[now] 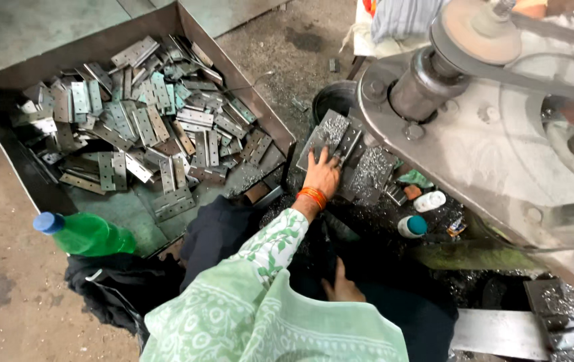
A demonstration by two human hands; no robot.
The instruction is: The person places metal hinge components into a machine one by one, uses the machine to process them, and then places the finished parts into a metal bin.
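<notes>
You're pressing your left hand [322, 175], fingers spread flat, on the shaving-covered metal plates [340, 144] at frame centre beside the flywheel [494, 127], right hand [342, 287] resting loosely curled and empty lower down; shavings could cut you, or the loose sleeve [270, 245] could catch.

We see soft, even daylight — no hard shadows. The metal tray [246, 87] of hinges looks sharp, the machine wheel [494, 134] is washed pale — edges bend slightly.
</notes>
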